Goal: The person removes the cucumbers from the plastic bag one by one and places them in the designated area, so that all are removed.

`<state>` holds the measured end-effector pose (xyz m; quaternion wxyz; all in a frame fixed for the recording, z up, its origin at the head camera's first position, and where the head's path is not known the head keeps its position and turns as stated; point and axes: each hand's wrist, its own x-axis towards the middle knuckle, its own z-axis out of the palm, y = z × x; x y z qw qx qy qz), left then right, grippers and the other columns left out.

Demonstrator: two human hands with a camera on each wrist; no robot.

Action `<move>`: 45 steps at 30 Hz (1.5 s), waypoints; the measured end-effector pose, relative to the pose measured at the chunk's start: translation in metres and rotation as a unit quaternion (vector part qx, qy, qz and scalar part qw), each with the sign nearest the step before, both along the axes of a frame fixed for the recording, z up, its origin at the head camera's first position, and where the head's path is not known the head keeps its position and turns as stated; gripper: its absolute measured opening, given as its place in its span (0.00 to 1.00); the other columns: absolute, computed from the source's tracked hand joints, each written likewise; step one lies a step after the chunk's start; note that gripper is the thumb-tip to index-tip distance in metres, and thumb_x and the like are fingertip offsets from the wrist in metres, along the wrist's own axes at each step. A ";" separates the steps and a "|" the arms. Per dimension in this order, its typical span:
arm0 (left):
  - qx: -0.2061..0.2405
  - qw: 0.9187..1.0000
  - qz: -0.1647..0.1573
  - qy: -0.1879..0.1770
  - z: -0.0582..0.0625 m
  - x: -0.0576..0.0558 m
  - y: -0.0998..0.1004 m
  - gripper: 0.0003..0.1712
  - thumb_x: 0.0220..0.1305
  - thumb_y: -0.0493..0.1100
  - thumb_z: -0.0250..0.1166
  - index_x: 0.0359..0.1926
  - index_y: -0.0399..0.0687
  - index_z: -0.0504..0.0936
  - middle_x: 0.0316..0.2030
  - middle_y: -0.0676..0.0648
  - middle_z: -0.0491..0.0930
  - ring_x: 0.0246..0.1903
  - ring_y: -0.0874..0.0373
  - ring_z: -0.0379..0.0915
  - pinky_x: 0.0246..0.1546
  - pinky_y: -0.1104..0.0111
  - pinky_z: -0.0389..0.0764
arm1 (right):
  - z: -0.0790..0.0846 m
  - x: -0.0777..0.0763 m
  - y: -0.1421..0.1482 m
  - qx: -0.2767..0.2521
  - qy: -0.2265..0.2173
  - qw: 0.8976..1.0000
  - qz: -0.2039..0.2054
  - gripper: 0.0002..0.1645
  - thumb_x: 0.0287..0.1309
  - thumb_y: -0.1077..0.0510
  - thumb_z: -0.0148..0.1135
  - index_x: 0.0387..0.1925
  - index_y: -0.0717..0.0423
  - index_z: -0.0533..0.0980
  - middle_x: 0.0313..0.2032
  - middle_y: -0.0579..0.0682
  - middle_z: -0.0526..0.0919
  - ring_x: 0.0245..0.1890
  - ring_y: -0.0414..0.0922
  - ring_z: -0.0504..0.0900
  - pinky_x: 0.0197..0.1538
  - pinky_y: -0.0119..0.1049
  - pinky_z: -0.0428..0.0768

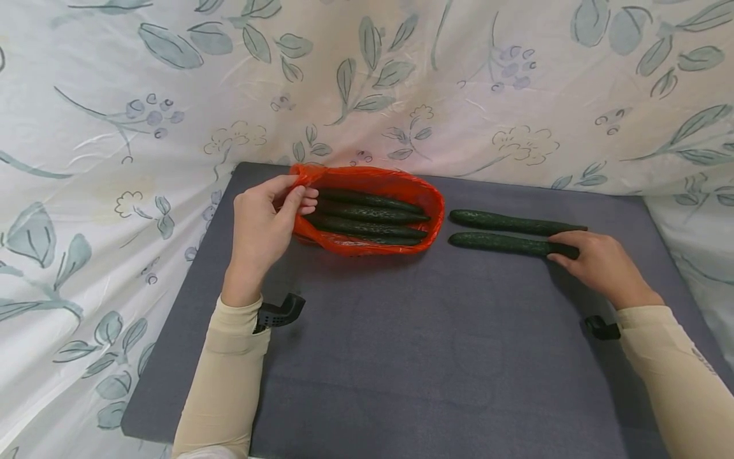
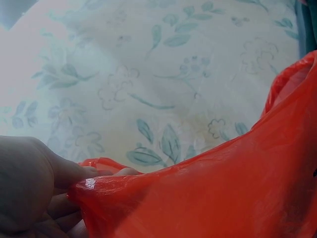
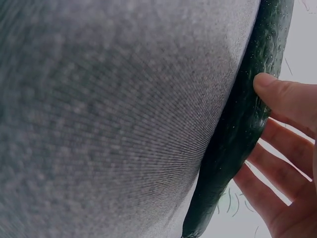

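A red plastic bag lies with its mouth spread, and several dark green cucumbers are side by side inside it. My left hand pinches the bag's left rim between thumb and fingers; in the left wrist view the red film stretches away from the fingertips. Right of the bag are two more cucumbers, one behind the other. My right hand grips the right end of the nearer cucumber. The right wrist view has the thumb on that cucumber's side, with the fingers behind it. The farther cucumber lies just beyond.
A dark grey tabletop lies under everything. A white cloth with leaf and flower prints hangs along the back and continues at both sides. Each wrist wears a black camera mount, such as the left one.
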<state>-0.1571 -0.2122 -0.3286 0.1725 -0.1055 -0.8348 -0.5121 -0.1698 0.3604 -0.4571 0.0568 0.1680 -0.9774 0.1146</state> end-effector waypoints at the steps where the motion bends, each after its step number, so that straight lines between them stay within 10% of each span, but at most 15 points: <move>1: -0.001 1.000 0.000 0.000 0.000 0.000 0.000 0.12 0.77 0.35 0.68 0.56 0.33 0.89 0.40 0.42 0.91 0.34 0.57 0.91 0.42 0.72 0.89 | 0.000 0.000 -0.001 0.000 -0.004 1.000 -0.003 0.24 0.57 0.63 0.83 0.55 0.64 0.87 0.50 0.68 0.88 0.46 0.67 0.87 0.47 0.70 0.81; 18: -0.010 1.000 -0.002 -0.002 -0.001 0.000 0.001 0.13 0.77 0.35 0.68 0.57 0.33 0.89 0.40 0.42 0.91 0.35 0.56 0.91 0.42 0.73 0.89 | 0.023 0.003 -0.016 -0.038 0.033 0.999 -0.005 0.31 0.62 0.56 0.81 0.63 0.66 0.83 0.56 0.68 0.86 0.50 0.69 0.86 0.51 0.71 0.80; 25: -0.011 1.000 0.000 -0.001 0.000 0.000 0.001 0.13 0.77 0.35 0.68 0.57 0.33 0.89 0.40 0.43 0.91 0.35 0.57 0.91 0.43 0.73 0.89 | 0.043 0.002 -0.029 -0.059 0.057 0.997 0.009 0.32 0.61 0.58 0.82 0.64 0.64 0.83 0.57 0.66 0.87 0.33 0.63 0.90 0.48 0.68 0.82; 33: -0.013 1.000 -0.001 -0.002 -0.001 0.000 0.001 0.13 0.77 0.35 0.68 0.57 0.33 0.89 0.40 0.43 0.91 0.35 0.57 0.91 0.42 0.73 0.89 | 0.059 -0.001 -0.045 -0.065 0.052 0.996 0.010 0.35 0.63 0.53 0.81 0.68 0.59 0.82 0.59 0.64 0.86 0.51 0.64 0.87 0.51 0.69 0.81; 41: -0.017 1.000 0.003 -0.005 -0.001 0.000 0.002 0.14 0.77 0.36 0.69 0.57 0.33 0.89 0.40 0.43 0.91 0.35 0.57 0.91 0.43 0.73 0.89 | 0.072 -0.001 -0.073 -0.073 0.093 0.991 0.058 0.37 0.59 0.56 0.83 0.69 0.55 0.82 0.61 0.58 0.87 0.11 0.39 0.66 0.29 0.42 0.73; 45: -0.017 1.000 0.000 -0.007 -0.002 0.000 0.002 0.14 0.77 0.36 0.69 0.58 0.33 0.88 0.41 0.43 0.92 0.35 0.57 0.91 0.43 0.73 0.89 | 0.075 -0.002 -0.086 -0.092 0.086 0.989 0.074 0.37 0.58 0.58 0.84 0.69 0.55 0.82 0.61 0.58 0.87 0.27 0.48 0.84 0.39 0.48 0.81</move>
